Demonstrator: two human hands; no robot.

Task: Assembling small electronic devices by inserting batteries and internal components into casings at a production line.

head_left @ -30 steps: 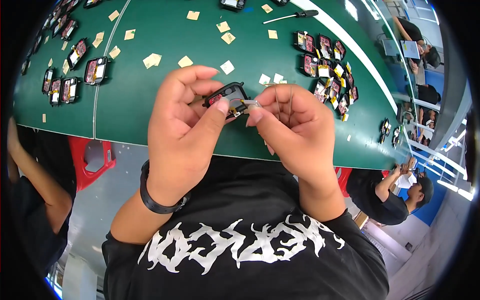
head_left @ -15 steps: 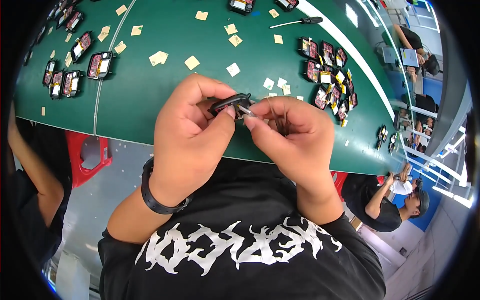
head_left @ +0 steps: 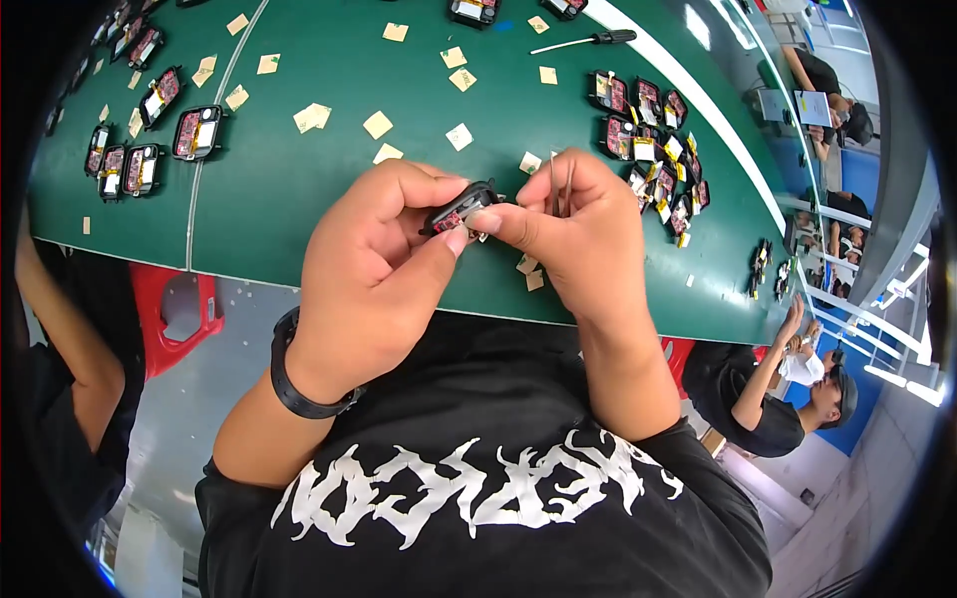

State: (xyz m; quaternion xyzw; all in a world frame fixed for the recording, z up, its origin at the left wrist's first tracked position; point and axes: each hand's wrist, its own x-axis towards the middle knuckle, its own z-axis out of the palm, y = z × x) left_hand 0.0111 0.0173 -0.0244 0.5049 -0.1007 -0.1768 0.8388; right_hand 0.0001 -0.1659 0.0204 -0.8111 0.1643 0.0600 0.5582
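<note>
My left hand (head_left: 374, 274) grips a small black housing with a red circuit board inside (head_left: 461, 212), held above the near edge of the green table (head_left: 319, 189). My right hand (head_left: 578, 234) presses a fingertip against the housing's right end and holds thin metal tweezers (head_left: 560, 182) that point upward. A black band circles my left wrist (head_left: 299, 384). Both hands meet in front of my chest.
Several similar black units with red boards lie at the table's left (head_left: 150, 130) and right (head_left: 653, 120). Small tan paper squares (head_left: 377, 125) are scattered about. A screwdriver (head_left: 583, 41) lies at the far side. A red stool (head_left: 179, 309) stands below. People sit at left and right.
Both hands have lifted slightly with the housing. My right hand has turned so the tweezers now stick upward, its fingertip pushing on the unit's end.
</note>
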